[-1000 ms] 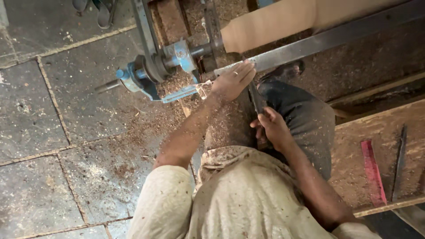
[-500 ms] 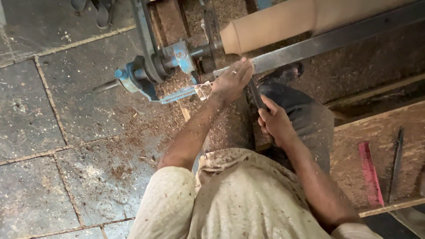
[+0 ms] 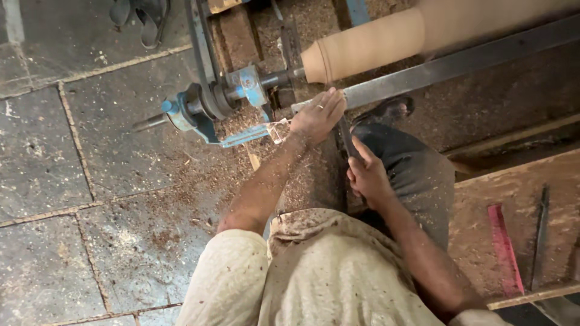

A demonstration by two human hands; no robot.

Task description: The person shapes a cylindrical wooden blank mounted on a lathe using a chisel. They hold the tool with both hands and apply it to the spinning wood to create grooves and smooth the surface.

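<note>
Top-down view of a person seated at a floor lathe, turning wood. Step in hand, judged: shaping the near end of the wood cylinder w/ a chisel. Cylinder sits btwn the blue tailstock and off-frame right, just above the metal tool rest. Left hand lies curled on the rest, fingers pressing the chisel blade down. Right hand is closed around the chisel handle, near the knee. Next move likely needs a steady blade and light feed. Sawdust covers the stone floor.
</note>
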